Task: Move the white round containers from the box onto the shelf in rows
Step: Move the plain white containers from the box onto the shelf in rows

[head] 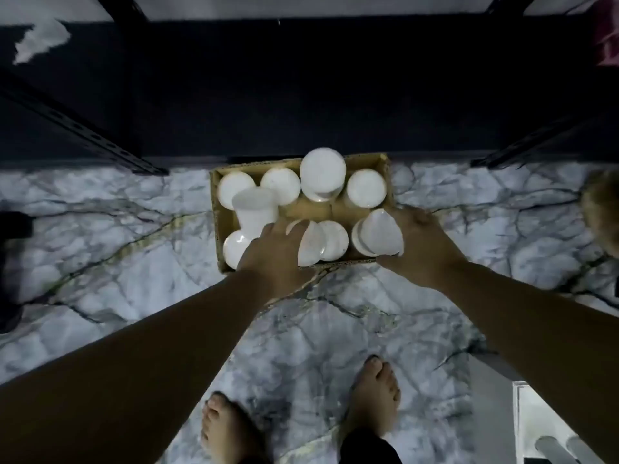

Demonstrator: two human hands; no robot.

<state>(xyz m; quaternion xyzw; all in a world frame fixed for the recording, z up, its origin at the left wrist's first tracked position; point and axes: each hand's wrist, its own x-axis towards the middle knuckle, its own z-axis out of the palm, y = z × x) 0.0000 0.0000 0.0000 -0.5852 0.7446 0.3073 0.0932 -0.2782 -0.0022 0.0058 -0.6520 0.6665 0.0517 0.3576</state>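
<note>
Reaching into box [385,162] | left hand [271,252] grasps one tub [311,246], right hand [422,242] another tub [382,234] | tilted to lift clear for shelf [301,95] beyond.

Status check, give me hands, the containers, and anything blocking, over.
Both hands down at the box: left hand and right hand each grip a white container. Others remain inside. Dark shelf ahead, nothing blocking.
</note>
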